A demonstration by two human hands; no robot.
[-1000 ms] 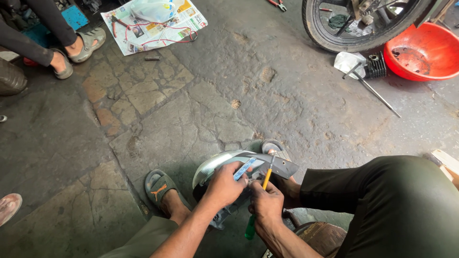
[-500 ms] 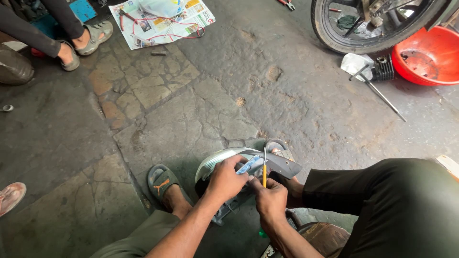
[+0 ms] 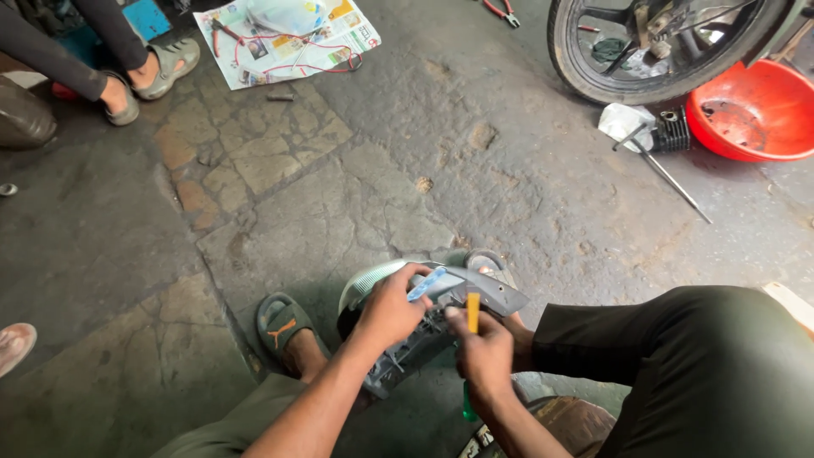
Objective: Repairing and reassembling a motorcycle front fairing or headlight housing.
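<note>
Yellow-shafted screwdriver (image 3: 471, 315) stands nearly upright in the right hand (image 3: 485, 354), fist closed round it, green handle end poking out below, tip meeting the grey headlight assembly (image 3: 441, 297) at lower centre of the frame. The left hand (image 3: 390, 307), fingers curled over the assembly's top, clamps it just left of the tool.

bare forearms — dark trousers (image 3: 704, 365) — grey sandal (image 3: 284, 326)

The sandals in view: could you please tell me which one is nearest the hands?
The dark sandal on the person's own foot, just left of the left hand; the grey sandals are far off, top left.
</note>
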